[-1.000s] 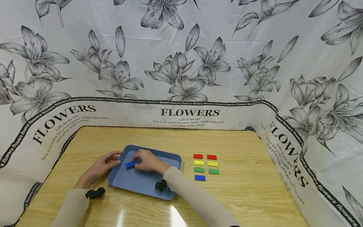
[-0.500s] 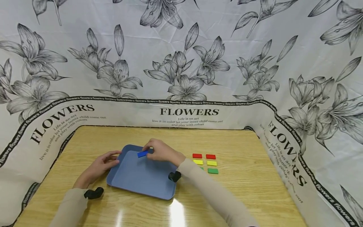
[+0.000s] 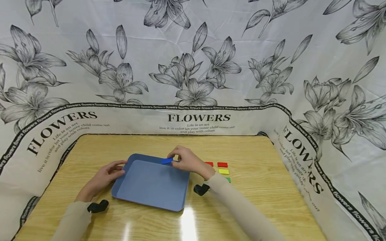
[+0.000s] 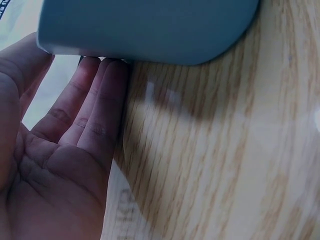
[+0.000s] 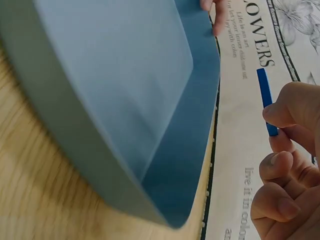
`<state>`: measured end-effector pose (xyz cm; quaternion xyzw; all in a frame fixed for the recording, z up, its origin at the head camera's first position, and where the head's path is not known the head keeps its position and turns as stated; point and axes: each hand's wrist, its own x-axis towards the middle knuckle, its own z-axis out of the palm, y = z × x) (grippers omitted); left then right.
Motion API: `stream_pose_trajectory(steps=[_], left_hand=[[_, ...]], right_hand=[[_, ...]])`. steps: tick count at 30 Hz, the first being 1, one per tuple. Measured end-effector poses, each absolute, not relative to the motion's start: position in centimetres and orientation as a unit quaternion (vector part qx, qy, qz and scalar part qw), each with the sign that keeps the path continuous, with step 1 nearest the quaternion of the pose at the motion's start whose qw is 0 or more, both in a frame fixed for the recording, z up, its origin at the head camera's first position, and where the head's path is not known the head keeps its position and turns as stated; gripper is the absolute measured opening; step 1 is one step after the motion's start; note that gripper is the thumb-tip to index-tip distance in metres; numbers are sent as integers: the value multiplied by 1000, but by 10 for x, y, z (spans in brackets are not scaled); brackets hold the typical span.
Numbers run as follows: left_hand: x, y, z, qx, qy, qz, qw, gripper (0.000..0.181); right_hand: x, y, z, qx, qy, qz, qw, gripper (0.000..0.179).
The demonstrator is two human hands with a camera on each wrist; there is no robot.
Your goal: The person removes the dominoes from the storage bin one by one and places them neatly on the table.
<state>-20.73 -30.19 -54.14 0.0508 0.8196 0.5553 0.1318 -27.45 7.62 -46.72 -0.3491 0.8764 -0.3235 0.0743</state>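
My right hand (image 3: 189,161) pinches a flat blue block (image 3: 167,161) between thumb and fingers, over the far rim of the blue-grey tray (image 3: 152,187). In the right wrist view the blue block (image 5: 264,85) sticks up past the thumb, beyond the tray's wall (image 5: 187,135), and the other fingers curl below it. My left hand (image 3: 105,175) rests at the tray's left edge. The left wrist view has the fingers (image 4: 95,112) stretched out straight, tips touching the outer wall of the tray (image 4: 145,30). The tray's floor shows bare.
Right of the tray, on the wooden table (image 3: 256,201), lie red blocks (image 3: 222,164), a yellow block (image 3: 223,171) and a partly covered green block (image 3: 228,180). My right forearm hides part of that group. A flower-printed cloth (image 3: 199,122) surrounds the table's back and sides.
My right hand has carried the blue block from inside the tray up and right, to the far rim. Its arm now covers more of the blocks. The left hand keeps its place by the tray.
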Motion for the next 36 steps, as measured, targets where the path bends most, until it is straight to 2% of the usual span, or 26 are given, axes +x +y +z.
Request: stream_pose_trajectory(steps=[18,28,36], left_hand=[[-207,-303,-542,56,824,549,130,60],[-208,-303,-545,57,824,548,127,59],[-207,-303,-542,48,824,548,132,60]], right_hand=[[-244,179,-481,-316,875,-366,16,21],[-217,232,-502,-280,885,-371,34,21],[-197,258,-517,-261,889,-376,25,22]])
